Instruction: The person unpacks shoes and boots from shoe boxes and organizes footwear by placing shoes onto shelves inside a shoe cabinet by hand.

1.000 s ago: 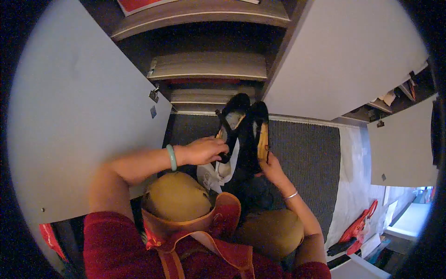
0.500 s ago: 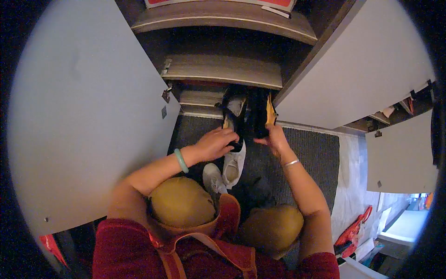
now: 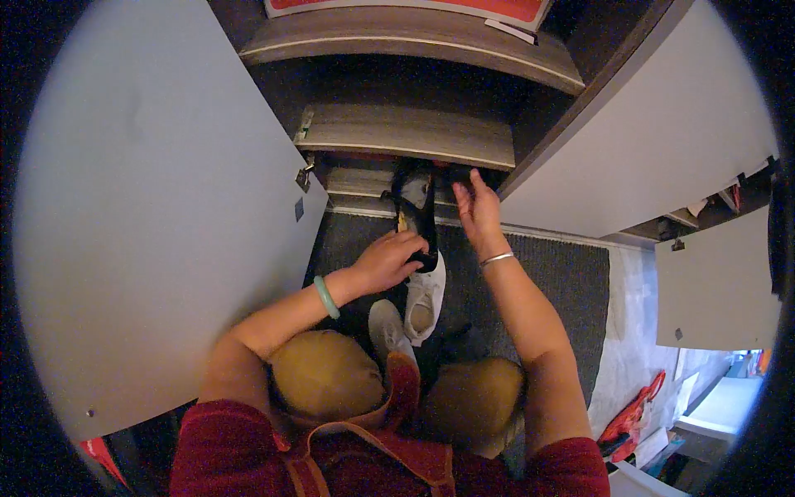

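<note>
Head view: left hand [image 3: 391, 260] holds black shoe [image 3: 421, 209], stowing step apparent; right hand [image 3: 479, 212], cannot tell grip. Next calls for level push.

I count two bare hands, one left hand [image 3: 389, 262] and one right hand [image 3: 479, 214], wearing one pale green rounded bangle [image 3: 326, 297] and one thin silver bracelet [image 3: 497, 258]. I make out one black open-topped shoe [image 3: 426, 222]; beside the right hand it is too dark for me to tell whether there is a second. I also get one white lace-up shoe [image 3: 422, 302], one greyish-white shoe [image 3: 386, 325], two rounded mustard-brown knees [image 3: 327, 377], three flat pale grey doors [image 3: 157, 224], at least three brown wood-grain shelves [image 3: 406, 137] and one dark grey ribbed mat [image 3: 555, 273].
</note>
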A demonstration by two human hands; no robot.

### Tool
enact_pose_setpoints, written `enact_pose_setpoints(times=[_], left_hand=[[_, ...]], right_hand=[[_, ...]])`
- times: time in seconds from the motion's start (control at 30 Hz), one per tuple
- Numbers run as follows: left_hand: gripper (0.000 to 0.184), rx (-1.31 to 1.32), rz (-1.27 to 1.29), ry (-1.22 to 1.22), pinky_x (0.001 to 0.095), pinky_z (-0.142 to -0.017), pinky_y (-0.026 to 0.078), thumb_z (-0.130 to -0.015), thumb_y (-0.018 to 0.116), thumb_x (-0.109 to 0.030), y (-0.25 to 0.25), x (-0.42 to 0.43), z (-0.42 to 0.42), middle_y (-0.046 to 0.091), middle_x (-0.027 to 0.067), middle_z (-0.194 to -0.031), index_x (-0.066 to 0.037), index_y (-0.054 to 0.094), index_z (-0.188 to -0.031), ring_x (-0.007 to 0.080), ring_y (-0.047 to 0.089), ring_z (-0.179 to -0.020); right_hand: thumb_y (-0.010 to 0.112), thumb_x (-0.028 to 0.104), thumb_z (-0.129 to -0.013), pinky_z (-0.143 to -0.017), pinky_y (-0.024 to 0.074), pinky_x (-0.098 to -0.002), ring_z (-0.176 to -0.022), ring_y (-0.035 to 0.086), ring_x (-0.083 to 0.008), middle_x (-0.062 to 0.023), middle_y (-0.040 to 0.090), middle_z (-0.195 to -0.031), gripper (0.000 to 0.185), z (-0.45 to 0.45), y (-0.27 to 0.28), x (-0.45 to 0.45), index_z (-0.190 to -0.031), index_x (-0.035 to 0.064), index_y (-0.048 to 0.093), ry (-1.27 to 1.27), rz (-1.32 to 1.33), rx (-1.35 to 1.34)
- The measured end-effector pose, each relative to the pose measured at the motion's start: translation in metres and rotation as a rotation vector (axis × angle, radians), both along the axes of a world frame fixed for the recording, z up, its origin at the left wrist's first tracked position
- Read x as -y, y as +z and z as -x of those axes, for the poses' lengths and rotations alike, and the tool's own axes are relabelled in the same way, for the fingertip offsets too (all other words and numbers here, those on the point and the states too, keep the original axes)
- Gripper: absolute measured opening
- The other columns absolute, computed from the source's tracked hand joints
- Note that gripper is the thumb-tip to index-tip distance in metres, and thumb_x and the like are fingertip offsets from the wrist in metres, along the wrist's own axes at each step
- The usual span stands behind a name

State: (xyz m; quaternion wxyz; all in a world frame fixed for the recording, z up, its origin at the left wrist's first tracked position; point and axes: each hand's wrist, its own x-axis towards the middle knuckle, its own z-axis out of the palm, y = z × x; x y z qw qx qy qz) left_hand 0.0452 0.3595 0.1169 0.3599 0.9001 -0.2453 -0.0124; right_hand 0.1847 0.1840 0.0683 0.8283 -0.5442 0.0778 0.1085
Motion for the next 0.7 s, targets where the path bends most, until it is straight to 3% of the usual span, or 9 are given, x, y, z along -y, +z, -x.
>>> enact_pose_setpoints(times=[0.07,0.1,0.23,0.3,0.57,0.7], left_hand=[[0.024,-0.010,-0.009,0.009,0.0390,-0.079,0.041,-0.074,0.060,-0.011,-0.005,-0.002,0.001,0.052,0.0117,-0.093,-0.007,0.050,-0.096,0.0320,0.050,-0.091],[0.024,-0.012,-0.011,0.010,0.0390,-0.079,0.041,-0.074,0.060,-0.011,-0.004,-0.003,0.000,0.052,0.0117,-0.093,-0.007,0.050,-0.096,0.0320,0.050,-0.091],[0.023,-0.025,0.026,0.006,0.0382,-0.080,0.040,-0.075,0.060,-0.011,0.002,-0.005,0.001,0.052,0.0112,-0.093,-0.008,0.051,-0.096,0.0312,0.050,-0.091],[0.023,-0.029,0.014,0.016,0.0380,-0.080,0.040,-0.075,0.060,-0.011,0.001,-0.004,0.001,0.052,0.0110,-0.093,-0.008,0.051,-0.095,0.0309,0.050,-0.091],[0.023,-0.004,-0.017,0.007,0.0385,-0.084,0.039,-0.078,0.057,-0.014,-0.013,-0.004,0.000,0.050,0.0099,-0.095,-0.008,0.049,-0.099,0.0306,0.049,-0.093],[0.023,0.027,-0.080,0.012,0.0389,-0.084,0.039,-0.079,0.056,-0.014,-0.008,-0.006,-0.003,0.049,0.0107,-0.096,-0.009,0.049,-0.100,0.0310,0.049,-0.093]], right_hand=[[0.058,0.022,-0.084,-0.072,0.0517,-0.0246,-0.081,0.056,-0.0197,-0.0118,0.054,-0.092,0.033,-0.001,0.005,-0.006,-0.104,-0.0029,0.048,-0.193,-0.314,-0.169],[0.059,0.027,-0.083,-0.073,0.0508,-0.0256,-0.084,0.056,-0.0205,-0.0131,0.053,-0.096,0.043,0.000,0.006,-0.006,-0.111,-0.0021,0.045,-0.168,-0.324,-0.153],[0.061,0.031,-0.082,-0.071,0.0508,-0.0264,-0.084,0.056,-0.0199,-0.0126,0.054,-0.096,0.046,0.009,0.015,-0.019,-0.111,-0.0010,0.045,-0.287,-0.287,-0.277],[0.062,0.031,-0.080,-0.071,0.0502,-0.0254,-0.085,0.056,-0.0188,-0.0108,0.055,-0.097,0.043,0.011,0.023,-0.021,-0.107,-0.0002,0.048,-0.294,-0.158,-0.302],[0.059,0.018,-0.082,-0.076,0.0485,-0.0291,-0.094,0.057,-0.0203,-0.0077,0.053,-0.105,0.027,0.009,0.003,-0.011,-0.104,0.0047,0.050,-0.177,-0.342,-0.172],[0.058,0.018,-0.083,-0.076,0.0486,-0.0298,-0.093,0.057,-0.0199,-0.0067,0.054,-0.102,0.023,0.013,-0.031,0.002,-0.101,0.0062,0.050,-0.144,-0.243,-0.284]])
